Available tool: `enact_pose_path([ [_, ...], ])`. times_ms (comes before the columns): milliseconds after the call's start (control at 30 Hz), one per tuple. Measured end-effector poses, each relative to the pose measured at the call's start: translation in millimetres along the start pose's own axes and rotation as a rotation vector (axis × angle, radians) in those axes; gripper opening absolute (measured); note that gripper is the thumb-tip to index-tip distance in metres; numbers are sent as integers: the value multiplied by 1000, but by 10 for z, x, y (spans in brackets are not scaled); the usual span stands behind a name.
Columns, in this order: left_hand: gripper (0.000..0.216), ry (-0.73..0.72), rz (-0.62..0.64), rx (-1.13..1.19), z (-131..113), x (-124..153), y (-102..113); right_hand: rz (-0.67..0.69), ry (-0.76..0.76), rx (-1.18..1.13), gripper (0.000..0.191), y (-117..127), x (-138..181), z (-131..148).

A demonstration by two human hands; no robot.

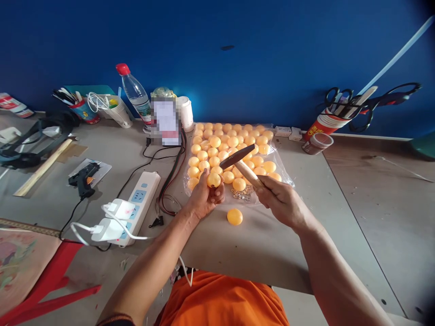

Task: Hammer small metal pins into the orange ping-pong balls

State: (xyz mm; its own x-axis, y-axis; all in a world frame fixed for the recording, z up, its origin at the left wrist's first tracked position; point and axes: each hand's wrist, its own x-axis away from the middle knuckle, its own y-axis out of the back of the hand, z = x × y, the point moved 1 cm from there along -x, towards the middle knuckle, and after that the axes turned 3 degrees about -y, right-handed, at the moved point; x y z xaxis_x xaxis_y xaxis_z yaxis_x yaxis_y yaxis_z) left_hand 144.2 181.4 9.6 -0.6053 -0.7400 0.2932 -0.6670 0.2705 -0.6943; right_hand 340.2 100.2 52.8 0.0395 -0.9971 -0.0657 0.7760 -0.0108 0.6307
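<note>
- Blue wall (210,27): set behind the plastic sheet (284,172); reach beyond the far side is barred by it.
- Grey tabletop (272,253): extended under the sheet; its front edge is placed nearer the wearer than the sheet. Elbow room is judged widest on the sheet's near and right sides.
- Orange balls (233,141), several dozen: spread in rows across the sheet; whether inside or on top of it cannot be told. Most of the lot is judged to be left.
- White power strip (149,185): laid left of the sheet, with dark cables (171,174) run between; leftward movement is narrowed by both.
- Right hand (282,199): raised over the sheet's near right part, closed firmly around a wooden handle.
- Hammer (249,173): gripped thus, its dark head held above the sheet, just beside the held ball.
- Left hand (203,198): at the sheet's near left part, fingers curled about one ball.
- Loose ball (234,217): rested just off the sheet's near side, untouched.
- Held ball (214,179): over the sheet's near part; a dark spot is shown low on it. Progress is judged early.
- Small shiny pieces (242,194): heaped at the sheet's near side.
</note>
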Motion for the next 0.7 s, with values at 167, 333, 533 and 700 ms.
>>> enact_pose_path([
  [167, 62, 19, -20, -38, 1, 2, -24, 49, 54, 71, 23, -34, 2, -7],
  [333, 62, 34, -61, -74, 29, 7, -41, 36, 27, 55, 21, 3, 7, -4],
  [533, 63, 35, -73, -119, 31, -11, -27, -3, 92, 126, 17, 85, 34, 11],
  [700, 60, 64, -126, -109, 8, -9, -46, 12, 144, 184, 16, 60, 50, 13],
])
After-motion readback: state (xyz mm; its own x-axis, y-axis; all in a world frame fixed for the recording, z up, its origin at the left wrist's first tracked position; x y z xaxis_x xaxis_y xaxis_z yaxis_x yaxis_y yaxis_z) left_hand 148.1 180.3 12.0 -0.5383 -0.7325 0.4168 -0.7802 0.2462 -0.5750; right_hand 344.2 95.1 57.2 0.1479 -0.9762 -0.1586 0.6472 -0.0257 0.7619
